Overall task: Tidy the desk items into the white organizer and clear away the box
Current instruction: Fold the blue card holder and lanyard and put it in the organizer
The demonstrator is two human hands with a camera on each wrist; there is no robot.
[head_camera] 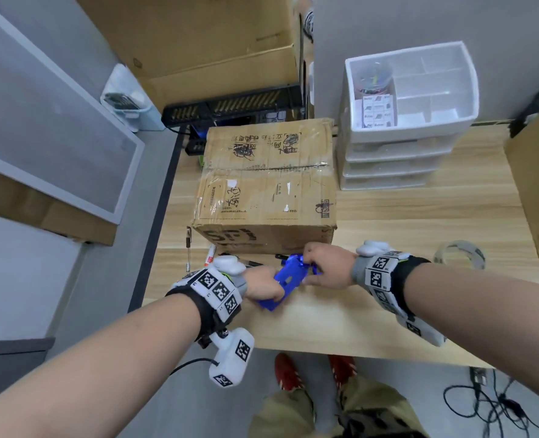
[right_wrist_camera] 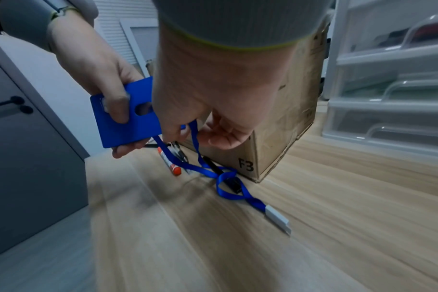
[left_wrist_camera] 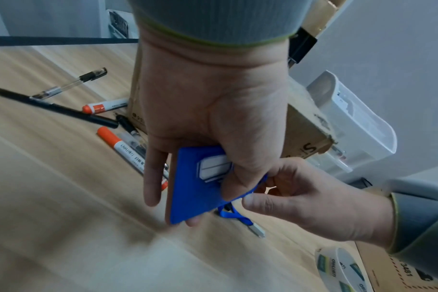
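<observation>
light wood desk [head_camera: 419,216] has a taped cardboard box [head_camera: 266,184], white drawer organizer [head_camera: 397,159], scattered pens [left_wrist_camera: 55,108], tape roll [head_camera: 460,254] sitting on it

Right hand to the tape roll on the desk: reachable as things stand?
Probably yes, once freed. The tape roll lies on bare desk just beyond the right forearm, nothing between. But the right hand is pinching the blue lanyard while the left hand holds the card holder.

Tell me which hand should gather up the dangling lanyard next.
Right. The right hand already pinches the blue lanyard near the card holder; the left hand is occupied gripping that holder.
</observation>
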